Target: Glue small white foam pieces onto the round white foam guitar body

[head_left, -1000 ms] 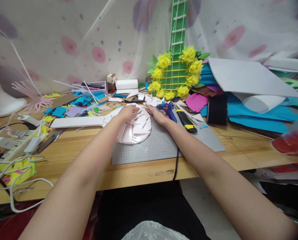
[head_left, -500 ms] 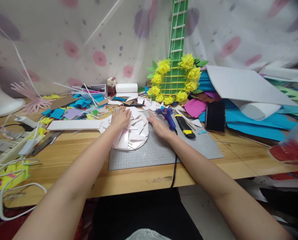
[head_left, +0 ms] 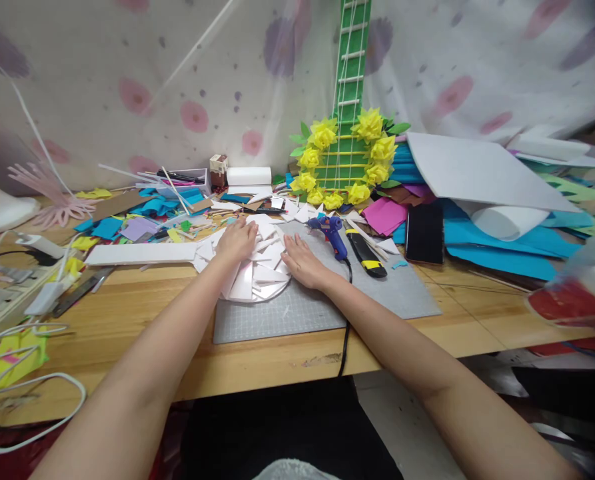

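Observation:
A white paper-and-board piece (head_left: 264,273) with a round body, covered in overlapping white scraps, lies partly on a grey cutting mat (head_left: 297,310). Its long flat neck reaches out to the left over the table. My left hand (head_left: 237,240) rests on the upper left of the round body, fingers stretched out. At the right rim, my right hand (head_left: 302,261) lies flat with its fingertips on the scraps. Just beyond that hand are a blue glue gun (head_left: 333,235) and a black-and-yellow utility knife (head_left: 364,253).
A green paper guitar (head_left: 347,127) ringed with yellow flowers stands at the back. Coloured scraps (head_left: 147,213) litter the table's rear. A black phone (head_left: 424,233) and stacked sheets (head_left: 497,173) lie right; a power strip (head_left: 17,293) with cables is at left.
My right hand has moved left, from beside the rim onto the round body's edge. My left hand stays on the scraps. The whole view has shifted slightly.

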`<state>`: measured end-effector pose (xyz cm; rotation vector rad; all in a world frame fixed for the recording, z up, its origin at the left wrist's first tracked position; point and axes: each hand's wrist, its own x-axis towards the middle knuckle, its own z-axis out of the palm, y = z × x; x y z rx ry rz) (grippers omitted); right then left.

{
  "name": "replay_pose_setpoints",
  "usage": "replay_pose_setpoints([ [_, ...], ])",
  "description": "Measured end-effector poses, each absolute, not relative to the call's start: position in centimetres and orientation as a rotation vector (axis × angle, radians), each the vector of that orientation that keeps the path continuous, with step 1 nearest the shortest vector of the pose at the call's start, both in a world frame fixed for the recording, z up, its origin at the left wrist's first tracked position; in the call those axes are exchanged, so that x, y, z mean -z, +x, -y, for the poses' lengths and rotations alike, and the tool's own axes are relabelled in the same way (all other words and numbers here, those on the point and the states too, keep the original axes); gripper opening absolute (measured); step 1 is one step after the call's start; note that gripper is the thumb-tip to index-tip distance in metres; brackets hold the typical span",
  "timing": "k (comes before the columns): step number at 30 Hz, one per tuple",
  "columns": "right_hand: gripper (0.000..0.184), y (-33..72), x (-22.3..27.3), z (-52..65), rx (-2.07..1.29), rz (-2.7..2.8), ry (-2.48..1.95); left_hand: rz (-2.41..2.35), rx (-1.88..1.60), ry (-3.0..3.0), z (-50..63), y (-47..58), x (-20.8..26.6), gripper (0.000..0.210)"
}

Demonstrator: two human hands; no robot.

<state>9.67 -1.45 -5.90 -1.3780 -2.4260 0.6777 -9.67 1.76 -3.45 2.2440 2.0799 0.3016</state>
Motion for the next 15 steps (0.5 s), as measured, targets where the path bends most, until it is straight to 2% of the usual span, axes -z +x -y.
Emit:
replay_pose_setpoints([
  [7, 0.057, 9.7, 6.0, -0.2, -0.578, 2.283, -1.357, -2.103, -0.297, 2.2, -1.7, -9.7, 3.6, 0.051],
  [15, 0.05, 9.3, 5.9, -1.9, -0.609, 2.238, -1.392, -2.096, -0.226, 2.158, -1.7, -9.5, 3.2, 0.047],
])
